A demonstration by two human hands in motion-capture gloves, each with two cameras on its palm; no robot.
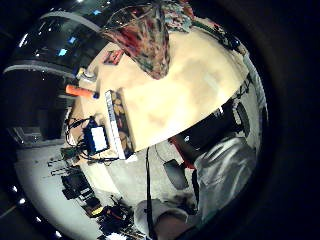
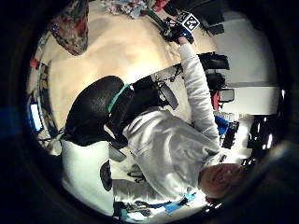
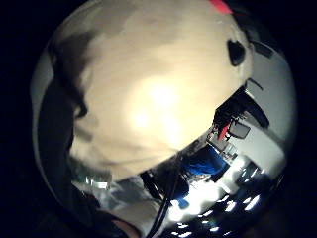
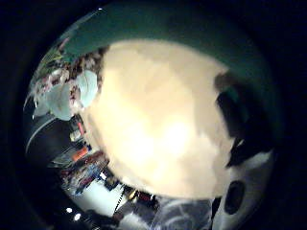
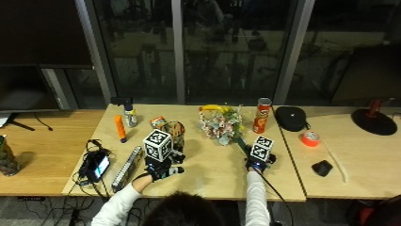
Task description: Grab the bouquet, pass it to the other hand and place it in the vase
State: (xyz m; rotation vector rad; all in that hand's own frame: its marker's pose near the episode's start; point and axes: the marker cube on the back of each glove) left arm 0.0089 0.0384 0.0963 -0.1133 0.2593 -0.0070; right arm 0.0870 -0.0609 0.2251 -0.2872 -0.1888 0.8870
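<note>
Bouquet (image 5: 220,125) (lying toward the counter's far edge) is being reached by the right hand (image 5: 255,163), finger state indiscernible; a stem-end grasp risks drooping blooms.

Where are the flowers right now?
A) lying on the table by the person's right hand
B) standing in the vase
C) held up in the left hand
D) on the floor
A: in the outside view the bouquet lies on the table, its stems reaching toward the right hand, while the vase stands apart near the left hand.
</note>
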